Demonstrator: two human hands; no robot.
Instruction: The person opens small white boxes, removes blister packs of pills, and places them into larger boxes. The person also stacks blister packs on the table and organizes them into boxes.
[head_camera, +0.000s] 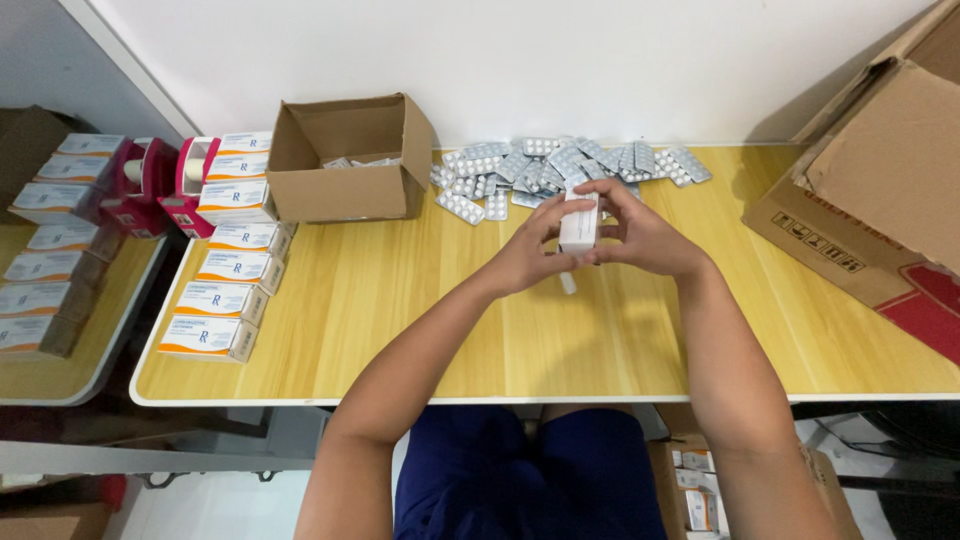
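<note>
Two bare forearms are seen reaching up from the near edge of the table (400, 330), over a lap in dark blue cloth, and they meet above the middle of the wooden top. A small white carton (579, 224) is held upright between them — the left hand (525, 258) is curled against its left side with the thumb and forefinger closed on it, and the right hand (645, 238) is wrapped round its right side, fingers bent over the upper end. Both grips are closed on the carton; whether its top flap is open cannot be told. Just under the carton, a thin white strip is seen sticking out below the hands. Beyond the hands, along the far edge of the table, a loose heap of silver blister strips (560, 165) is spread. To the left of that heap, near the far left corner, an open brown cardboard box (345, 160) is set, with a few strips seen inside. Down the left edge a row of white, blue and orange medicine cartons (225, 270) is laid flat, and pink tape dispensers (165, 185) are stood beside the far end of it. At the far right corner a large brown carton (870, 190) is partly resting on the table — its flaps hang open.
</note>
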